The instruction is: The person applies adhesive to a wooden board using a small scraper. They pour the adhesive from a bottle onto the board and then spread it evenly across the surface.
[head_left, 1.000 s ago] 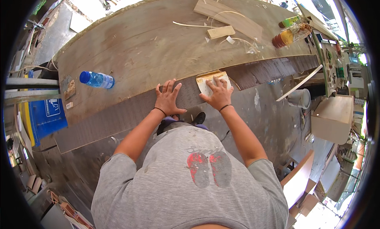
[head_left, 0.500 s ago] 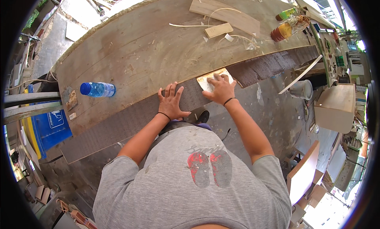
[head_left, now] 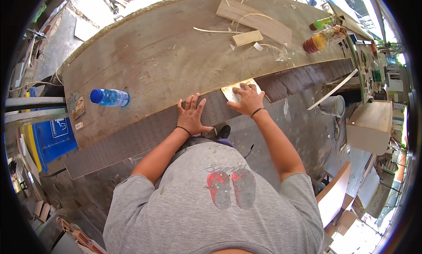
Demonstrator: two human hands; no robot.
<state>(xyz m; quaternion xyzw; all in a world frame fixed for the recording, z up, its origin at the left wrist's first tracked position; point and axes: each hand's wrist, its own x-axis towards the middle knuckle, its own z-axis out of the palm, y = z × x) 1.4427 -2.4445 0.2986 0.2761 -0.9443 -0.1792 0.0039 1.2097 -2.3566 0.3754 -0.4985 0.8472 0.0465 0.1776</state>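
Note:
A long dark brown board (head_left: 145, 136) lies along the near edge of the worktable (head_left: 162, 69). My left hand (head_left: 191, 116) rests on this board with its fingers spread and the thumb pointing right, holding nothing. To the right, my right hand (head_left: 247, 99) grips a pale, flat rectangular block (head_left: 229, 92) from above, its fingers bent over the top. The palm hides part of the block. It sits against the board's upper face, beside a second, darker glossy strip (head_left: 303, 78) that runs off to the right.
A blue-capped water bottle (head_left: 110, 97) lies on its side at the left of the table. Wood offcuts (head_left: 247, 37) and thin strips lie at the far side, near two bottles of coloured liquid (head_left: 314, 43). A blue bin (head_left: 52, 137) stands left, a grey bucket (head_left: 332, 106) right.
The view has tilted slightly, shifting the tabletop things a little. Both hands keep almost the same places on the board; the right still grips the pale block.

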